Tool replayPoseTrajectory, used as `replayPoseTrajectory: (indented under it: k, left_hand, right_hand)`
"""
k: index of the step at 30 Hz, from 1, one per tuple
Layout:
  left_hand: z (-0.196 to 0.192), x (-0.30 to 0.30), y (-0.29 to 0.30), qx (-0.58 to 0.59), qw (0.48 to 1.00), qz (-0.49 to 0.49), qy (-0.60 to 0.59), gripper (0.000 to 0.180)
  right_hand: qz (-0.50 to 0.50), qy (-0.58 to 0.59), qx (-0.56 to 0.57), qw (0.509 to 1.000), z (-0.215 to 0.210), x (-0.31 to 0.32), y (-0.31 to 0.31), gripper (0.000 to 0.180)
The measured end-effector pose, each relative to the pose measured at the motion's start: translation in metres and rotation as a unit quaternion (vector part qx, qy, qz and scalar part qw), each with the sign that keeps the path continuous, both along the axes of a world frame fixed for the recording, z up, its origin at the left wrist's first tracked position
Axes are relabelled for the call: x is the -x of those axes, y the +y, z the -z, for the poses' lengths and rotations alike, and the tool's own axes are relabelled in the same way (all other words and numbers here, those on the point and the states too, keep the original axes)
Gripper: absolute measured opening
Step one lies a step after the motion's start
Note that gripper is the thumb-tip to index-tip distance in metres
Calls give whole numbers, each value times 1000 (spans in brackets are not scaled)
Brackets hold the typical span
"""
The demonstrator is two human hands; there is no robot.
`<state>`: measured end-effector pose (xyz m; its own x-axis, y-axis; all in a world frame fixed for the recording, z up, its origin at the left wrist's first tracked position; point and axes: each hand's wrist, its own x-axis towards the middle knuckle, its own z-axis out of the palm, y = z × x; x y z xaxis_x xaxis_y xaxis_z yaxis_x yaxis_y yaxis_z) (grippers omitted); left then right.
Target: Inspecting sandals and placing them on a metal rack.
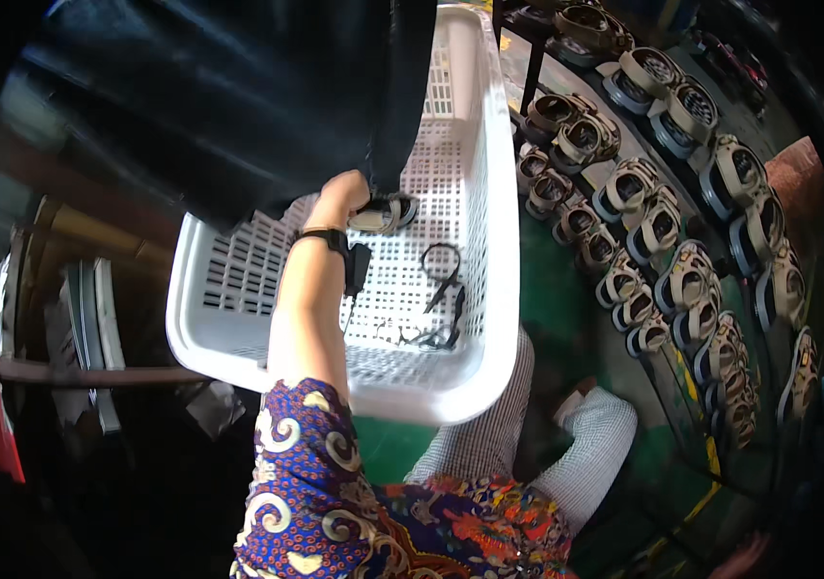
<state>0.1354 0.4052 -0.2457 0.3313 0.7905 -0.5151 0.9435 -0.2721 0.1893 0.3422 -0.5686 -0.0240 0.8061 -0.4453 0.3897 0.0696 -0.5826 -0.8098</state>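
My left hand (344, 189) reaches down into a white plastic basket (503, 241), a dark band around its wrist. Its fingers are curled at one end of a small beige and dark sandal (383, 215) and look closed on it, though the fingertips are hidden. A black object (358, 268) lies beside the wrist. On the basket's slotted bottom are a black strap loop (442, 261) and more thin black pieces (455, 318). At the lower right edge, a dim, smeared shape looks like my right hand (742, 558); its fingers cannot be made out.
A large black sheet-like cover (238, 96) hangs over the basket's far left part. Rows of beige strapped sandals (658, 227) stand on racks at the right. At the left, a shelf (103, 374) holds flat boards. Green floor (552, 280) lies between basket and racks.
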Motion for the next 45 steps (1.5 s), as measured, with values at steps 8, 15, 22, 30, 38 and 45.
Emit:
replayPoseTrajectory:
  k: [8,15,22,30,38,45]
  left_hand:
    - [180,-39,-23,100,901,-302,-296,52]
    - [82,-10,-21,191,962,-127,-149,34]
    - [-164,44,-125,159,934,-22,-319,33]
    - [-267,88,-376,-156,791,426,-409,15]
    - [-202,62,-494,-5,656,495,-570,37]
    - [-144,18,-494,403,761,168,-479,39]
  right_hand:
    - [-84,348,67,931,75,-13,141,48]
    - [-241,360,-71,898,125,-22,240,37]
    - [-529,450,-232,680,108,58,384,31]
    - [-659,465,-476,351,62,149,440,83]
    - [-464,432,-535,559,94,159,334,49]
    - [-481,376,-528,590,122,156,270,56]
